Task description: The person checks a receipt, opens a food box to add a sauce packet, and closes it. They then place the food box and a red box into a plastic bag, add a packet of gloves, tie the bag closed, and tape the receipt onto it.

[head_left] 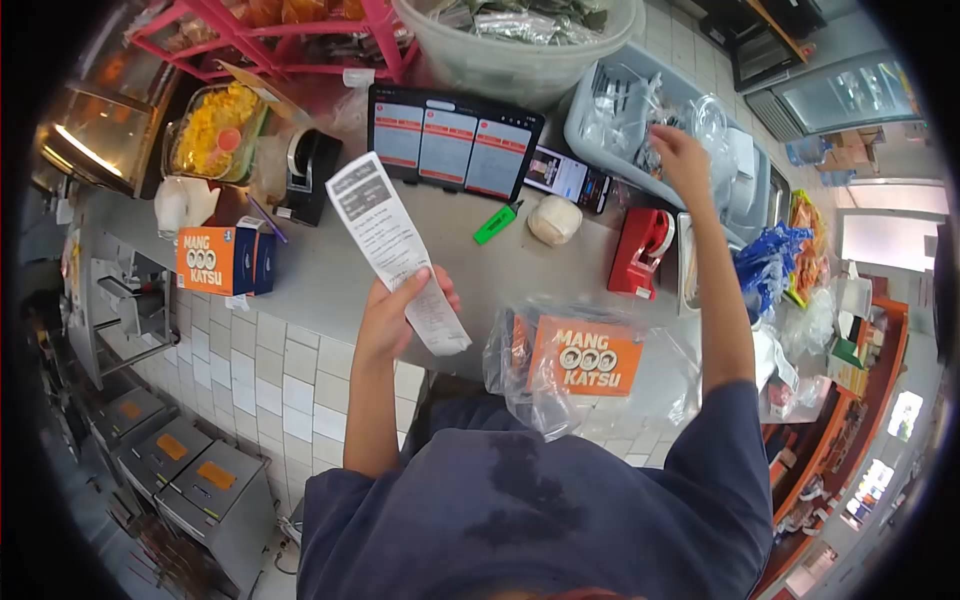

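Observation:
My left hand is closed on a long printed receipt, thumb across its lower half, above the steel counter. My right hand reaches over a grey plastic bin holding clear plastic packets. Its fingers are drawn together; what they hold, if anything, is too small to name. Close to my body stands an orange "Mang Katsu" box inside a clear plastic bag.
Along the counter are a tablet, phone, green highlighter, wrapped round bundle and red tape dispenser. More orange boxes stand left. A big translucent tub and pink rack are behind.

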`<state>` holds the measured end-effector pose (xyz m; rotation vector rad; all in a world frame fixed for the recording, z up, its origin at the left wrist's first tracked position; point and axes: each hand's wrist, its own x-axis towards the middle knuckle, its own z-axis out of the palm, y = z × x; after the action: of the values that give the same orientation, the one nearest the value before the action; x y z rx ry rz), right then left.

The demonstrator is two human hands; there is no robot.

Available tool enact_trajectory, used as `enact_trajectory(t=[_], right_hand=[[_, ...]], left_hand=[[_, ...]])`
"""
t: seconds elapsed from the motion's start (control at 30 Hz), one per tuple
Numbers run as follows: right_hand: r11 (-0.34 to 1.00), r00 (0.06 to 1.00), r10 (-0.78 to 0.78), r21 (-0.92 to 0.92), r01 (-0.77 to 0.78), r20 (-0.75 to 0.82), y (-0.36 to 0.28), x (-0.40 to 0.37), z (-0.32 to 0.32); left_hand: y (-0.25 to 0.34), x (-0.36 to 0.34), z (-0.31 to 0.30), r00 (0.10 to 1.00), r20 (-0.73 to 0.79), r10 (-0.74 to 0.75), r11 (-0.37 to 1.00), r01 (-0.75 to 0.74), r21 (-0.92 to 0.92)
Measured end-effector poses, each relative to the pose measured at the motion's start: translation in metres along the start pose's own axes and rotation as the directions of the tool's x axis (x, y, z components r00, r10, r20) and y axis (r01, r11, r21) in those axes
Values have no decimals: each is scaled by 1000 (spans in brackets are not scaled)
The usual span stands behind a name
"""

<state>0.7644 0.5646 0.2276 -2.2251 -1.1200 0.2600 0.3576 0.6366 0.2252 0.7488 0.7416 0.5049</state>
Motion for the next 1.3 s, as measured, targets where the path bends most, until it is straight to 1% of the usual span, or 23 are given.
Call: enact_trajectory(t=[0.07,0.13,0.3,0.43,0.47,0.5,0.53,0.57,0.6,0.67,0.73,0.77,0.83,0.87,0.93,1.0,1.03,1.07,1.1,1.17,1.23,1.27,1.3], right_hand=[[998,992,-35,-53,41,121,27,43,55],[886,973,32,-457,79,230,18,62,94],[807,936,190,-590,23,296,21,73,91],[964,981,17,-264,35,192,21,54,29],[998,990,-56,25,53,129,24,47,16],[947,993,-108,309,90,41,24,37,2],[950,995,-98,300,85,31,7,21,-19],[743,983,37,653,-148,180,-22,0,-42],[373,928,94,851,-369,361,-38,-19,-57],[378,948,77,871,-314,308,-41,-46,-67],[541,959,60,798,-265,278,-45,-74,-82],[539,959,78,797,-271,274,-52,-89,-88],[121,973,-71,970,-209,219,-70,-128,-90],[-162,970,-83,957,-239,228,-55,-163,-70],[-427,936,-284,847,-317,207,29,-225,-7],[301,786,-408,881,-365,465,-48,-223,-28],[715,807,-278,673,-190,522,-60,-234,-17],[963,852,-107,268,-39,512,-68,-245,-4],[983,901,-39,180,-43,431,-80,-253,11],[936,953,-192,335,106,236,-109,-262,61],[925,802,-381,189,331,459,-118,-270,104],[935,831,-354,163,315,428,-116,-268,94],[899,671,-350,34,436,654,-116,-264,76]], left_hand=[[20,-5,28,993,107,52,995,-42,-95],[41,-7,60,954,194,230,945,-171,-280],[54,-3,81,906,281,315,926,-229,-302],[39,5,74,955,191,227,918,-144,-369],[31,11,66,954,203,221,918,-134,-373],[19,20,54,990,78,114,953,-87,-290],[6,30,42,998,-54,17,978,-28,-208],[-14,43,24,999,-38,12,978,-19,-206],[-37,55,6,986,-164,14,989,-38,-141],[-49,53,6,961,-276,13,997,-32,-68],[-40,26,33,791,-532,302,911,-74,406],[-32,8,43,885,-345,313,906,-169,389],[-9,-30,72,915,169,367,763,-400,508],[2,-45,91,812,481,331,581,-577,575],[13,-49,125,640,755,140,137,-768,626],[-12,-39,94,607,793,49,56,-795,604],[-19,-31,84,579,814,-32,-20,-815,579],[-15,-27,85,474,872,118,74,-880,469],[-7,-27,89,411,907,93,86,-911,404],[14,-38,100,225,952,208,168,-967,192],[19,-45,117,143,974,177,156,-981,115],[21,-48,122,120,980,160,120,-988,102],[26,-48,123,80,987,143,126,-990,62]])
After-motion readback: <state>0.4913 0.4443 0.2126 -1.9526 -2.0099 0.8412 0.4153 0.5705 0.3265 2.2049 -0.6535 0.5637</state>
